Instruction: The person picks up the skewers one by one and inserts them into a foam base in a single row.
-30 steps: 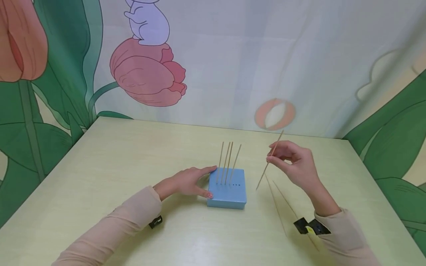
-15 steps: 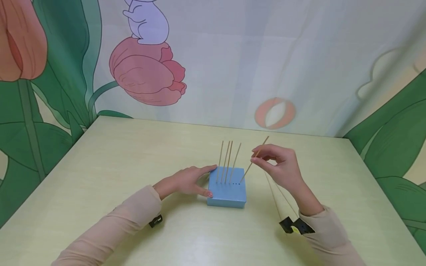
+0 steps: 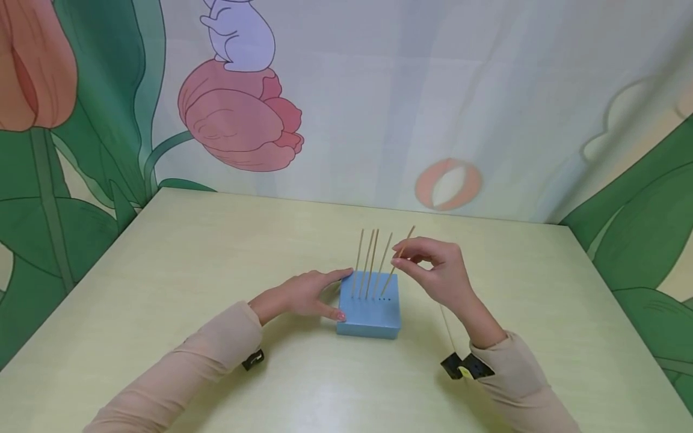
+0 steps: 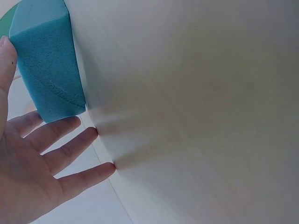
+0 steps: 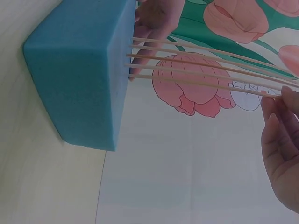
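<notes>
Your right hand (image 3: 433, 273) pinching skewer (image 3: 397, 260) moved from side; tip now at foam block (image 3: 370, 310) hole. Left hand (image 3: 303, 294), fingers flat, steadies block.

In the head view the spare skewers (image 3: 445, 322) on the worktop (image 3: 162, 270) lie mostly behind the right hand (image 3: 435, 273); the foam block (image 4: 46, 65) is cropped in the left wrist view.

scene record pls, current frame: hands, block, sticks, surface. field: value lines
left hand: fingers straight, pressed against left side of the blue foam block
right hand: pinches one wooden stick, tilted, lower tip at the block's top
standing sticks: four, upright in a row in the block
open holes: a few small ones right of the sticks
surface: pale table
backdrop: flower-print curtain
</notes>
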Available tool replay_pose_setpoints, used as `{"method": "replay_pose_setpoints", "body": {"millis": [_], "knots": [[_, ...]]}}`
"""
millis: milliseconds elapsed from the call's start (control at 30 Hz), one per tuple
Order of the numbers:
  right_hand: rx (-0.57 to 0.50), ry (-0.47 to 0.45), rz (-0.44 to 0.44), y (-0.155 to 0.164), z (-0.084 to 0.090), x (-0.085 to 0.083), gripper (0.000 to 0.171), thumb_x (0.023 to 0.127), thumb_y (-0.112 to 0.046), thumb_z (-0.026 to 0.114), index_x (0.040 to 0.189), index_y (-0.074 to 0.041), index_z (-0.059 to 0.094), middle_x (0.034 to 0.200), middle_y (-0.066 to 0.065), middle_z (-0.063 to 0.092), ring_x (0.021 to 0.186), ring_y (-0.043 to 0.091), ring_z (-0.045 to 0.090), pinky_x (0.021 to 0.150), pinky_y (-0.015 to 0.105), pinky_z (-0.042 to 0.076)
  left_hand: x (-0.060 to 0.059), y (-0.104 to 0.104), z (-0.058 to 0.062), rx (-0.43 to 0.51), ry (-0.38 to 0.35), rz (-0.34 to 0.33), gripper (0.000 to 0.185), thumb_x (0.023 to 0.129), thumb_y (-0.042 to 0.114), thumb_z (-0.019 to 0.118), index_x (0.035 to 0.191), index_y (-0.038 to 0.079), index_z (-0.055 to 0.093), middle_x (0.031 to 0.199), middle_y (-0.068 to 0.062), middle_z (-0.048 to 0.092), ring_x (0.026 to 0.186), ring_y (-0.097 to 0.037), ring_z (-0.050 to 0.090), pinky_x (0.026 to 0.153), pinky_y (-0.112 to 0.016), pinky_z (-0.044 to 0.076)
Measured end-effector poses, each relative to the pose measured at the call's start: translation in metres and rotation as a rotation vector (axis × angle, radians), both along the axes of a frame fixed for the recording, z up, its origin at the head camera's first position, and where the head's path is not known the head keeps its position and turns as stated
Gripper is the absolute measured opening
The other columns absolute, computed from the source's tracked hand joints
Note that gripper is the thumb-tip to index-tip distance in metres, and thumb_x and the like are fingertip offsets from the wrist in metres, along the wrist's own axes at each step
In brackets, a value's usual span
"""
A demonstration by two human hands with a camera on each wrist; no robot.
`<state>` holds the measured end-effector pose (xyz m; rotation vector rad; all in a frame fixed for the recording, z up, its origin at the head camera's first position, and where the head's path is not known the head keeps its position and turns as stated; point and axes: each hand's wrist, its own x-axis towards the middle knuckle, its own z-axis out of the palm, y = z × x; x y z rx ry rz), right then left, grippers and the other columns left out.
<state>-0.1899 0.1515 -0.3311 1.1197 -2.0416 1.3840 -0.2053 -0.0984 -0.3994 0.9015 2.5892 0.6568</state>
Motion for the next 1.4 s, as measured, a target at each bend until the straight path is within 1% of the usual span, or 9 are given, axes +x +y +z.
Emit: {"method": "replay_pose_setpoints", "body": {"millis": [200,500,600,733,900,1000,1100,1200,1400], "knots": [[0.048,0.005,-0.025,-0.002,-0.005,-0.001,0.022,0.068,0.016,0.07,0.086,0.003,0.066,0.069,0.009,0.065,0.058,0.011,0.058,0.057,0.019,0.048,0.001,0.001,0.001,0.012,0.002,-0.001,0.089,0.075,0.048,0.069,0.145,0.014,0.025,0.139,-0.008,0.04,0.123,-0.028,0.041,0.096,-0.043,0.036],[0.107,-0.055,-0.072,-0.005,-0.018,-0.003,0.014,0.072,0.007,0.071,0.083,0.001,0.066,0.071,0.006,0.066,0.059,0.013,0.06,0.056,0.023,0.05,0.002,0.002,0.003,-0.008,-0.002,0.006,0.089,0.075,0.05,0.069,0.145,0.016,0.025,0.139,-0.007,0.041,0.122,-0.029,0.042,0.095,-0.043,0.037],[0.161,-0.12,-0.083,-0.003,-0.02,-0.003,0.018,0.073,0.005,0.072,0.089,0.001,0.064,0.074,0.006,0.067,0.064,0.015,0.062,0.057,0.025,0.05,0.001,0.003,0.002,-0.01,-0.008,0.01,0.09,0.075,0.051,0.068,0.145,0.017,0.025,0.14,-0.007,0.04,0.123,-0.028,0.042,0.095,-0.043,0.037],[0.281,-0.219,-0.102,0.007,-0.022,0.0,0.025,0.074,0.001,0.072,0.098,-0.001,0.064,0.079,0.004,0.066,0.072,0.015,0.063,0.06,0.026,0.05,0.0,0.004,0.0,-0.005,-0.006,0.01,0.09,0.074,0.051,0.069,0.145,0.016,0.025,0.14,-0.006,0.04,0.123,-0.027,0.041,0.095,-0.042,0.037],[0.425,-0.318,-0.101,0.03,-0.023,0.002,0.028,0.076,-0.004,0.072,0.103,-0.003,0.063,0.083,0.001,0.065,0.075,0.014,0.061,0.062,0.027,0.049,0.0,0.003,0.001,-0.004,-0.015,0.009,0.091,0.074,0.051,0.069,0.146,0.017,0.024,0.141,-0.005,0.039,0.125,-0.026,0.04,0.096,-0.042,0.036],[0.494,-0.383,-0.091,0.046,-0.026,0.0,0.03,0.077,-0.005,0.072,0.105,-0.004,0.062,0.085,0.001,0.063,0.076,0.014,0.059,0.063,0.027,0.049,0.0,0.002,0.002,-0.009,-0.021,0.014,0.091,0.074,0.051,0.068,0.146,0.018,0.022,0.141,-0.005,0.039,0.125,-0.026,0.039,0.096,-0.042,0.036],[0.546,-0.441,-0.083,0.061,-0.031,-0.003,0.033,0.077,-0.006,0.072,0.107,-0.003,0.061,0.086,0.002,0.061,0.077,0.014,0.058,0.064,0.027,0.049,0.0,0.001,0.003,-0.015,-0.021,0.018,0.091,0.074,0.05,0.069,0.146,0.017,0.023,0.14,-0.005,0.039,0.124,-0.026,0.04,0.095,-0.041,0.036],[0.568,-0.484,-0.074,0.073,-0.035,-0.005,0.036,0.075,-0.005,0.073,0.108,0.0,0.06,0.087,0.006,0.061,0.076,0.015,0.058,0.064,0.027,0.049,0.0,0.001,0.004,-0.015,-0.025,0.016,0.091,0.074,0.05,0.069,0.146,0.016,0.023,0.14,-0.006,0.039,0.124,-0.026,0.041,0.095,-0.042,0.037],[0.608,-0.535,-0.062,0.096,-0.043,-0.009,0.039,0.075,-0.002,0.072,0.11,0.005,0.057,0.085,0.011,0.059,0.072,0.015,0.058,0.064,0.028,0.049,0.002,0.001,0.005,-0.011,-0.035,0.011,0.091,0.074,0.05,0.069,0.146,0.016,0.023,0.14,-0.006,0.039,0.123,-0.027,0.041,0.094,-0.042,0.037]]}}
